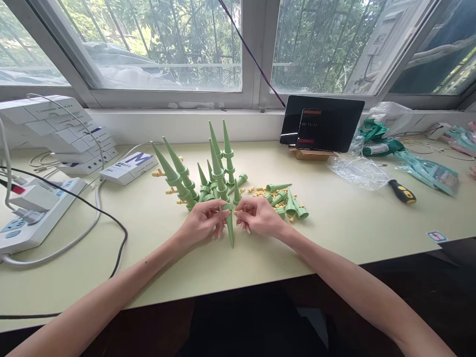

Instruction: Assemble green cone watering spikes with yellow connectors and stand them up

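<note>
My left hand (204,221) is closed on a green plastic watering spike (230,232), its point down towards me and its ribbed collar between my fingertips. Close beside the collar, my right hand (258,216) makes a pinch. Whatever sits in that pinch is too small and covered to name. Behind my hands stand stacks of green spikes (220,178), nested into one another with tips up, several with small yellow valves (158,172) sticking out at the side. To the right lies a pile of loose green spikes (291,204) with scattered small yellow pieces (256,189).
White boxes (128,167) and a power strip (40,213) with cables occupy the left. A tablet and phone showing a timer (309,128) lean on a cardboard box (314,154) at the back. A screwdriver (402,192) and plastic bags (427,171) lie on the right.
</note>
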`<state>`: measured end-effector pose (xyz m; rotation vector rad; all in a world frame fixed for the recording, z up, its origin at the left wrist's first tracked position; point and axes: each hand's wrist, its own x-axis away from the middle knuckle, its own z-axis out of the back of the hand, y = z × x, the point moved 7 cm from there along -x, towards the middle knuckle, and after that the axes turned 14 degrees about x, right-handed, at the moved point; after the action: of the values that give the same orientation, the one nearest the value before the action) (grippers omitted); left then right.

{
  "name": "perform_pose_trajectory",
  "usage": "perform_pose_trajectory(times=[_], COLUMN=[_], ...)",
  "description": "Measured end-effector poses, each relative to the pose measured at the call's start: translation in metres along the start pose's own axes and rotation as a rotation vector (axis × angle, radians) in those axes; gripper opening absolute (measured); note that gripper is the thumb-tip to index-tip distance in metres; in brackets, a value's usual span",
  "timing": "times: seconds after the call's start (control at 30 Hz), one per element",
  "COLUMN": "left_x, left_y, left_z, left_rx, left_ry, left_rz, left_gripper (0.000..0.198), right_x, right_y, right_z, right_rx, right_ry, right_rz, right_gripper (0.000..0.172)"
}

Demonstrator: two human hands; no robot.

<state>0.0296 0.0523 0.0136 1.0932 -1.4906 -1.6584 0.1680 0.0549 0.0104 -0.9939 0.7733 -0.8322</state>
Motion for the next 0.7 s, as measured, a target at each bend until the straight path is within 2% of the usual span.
perform_pose_trajectory(times=[0.33,0.57,0.7], left_x=[-0.0006,0.0014,0.0016], left_y=[0.0027,-0.0006,0.0008], left_z=[-0.0041,-0.0006,-0.0021], left_rx=[0.047,-0.041,-0.02], left_ry=[-0.031,0.025,0.009], left_rz=[0.071,-0.022,-0.005], left_gripper=[0.019,0.017,0.017], right_x=[-0.0003,-0.0009,-0.0011], right_y=[-0.0012,-0.0007,0.0009], right_z=[-0.0001,0.0005,-0.0004], right_rx=[-0.022,-0.026,-0.032], right_ry=[-0.005,0.0,-0.003], right_rz=[0.011,-0.003,-0.01], right_gripper=[0.014,0.012,0.012])
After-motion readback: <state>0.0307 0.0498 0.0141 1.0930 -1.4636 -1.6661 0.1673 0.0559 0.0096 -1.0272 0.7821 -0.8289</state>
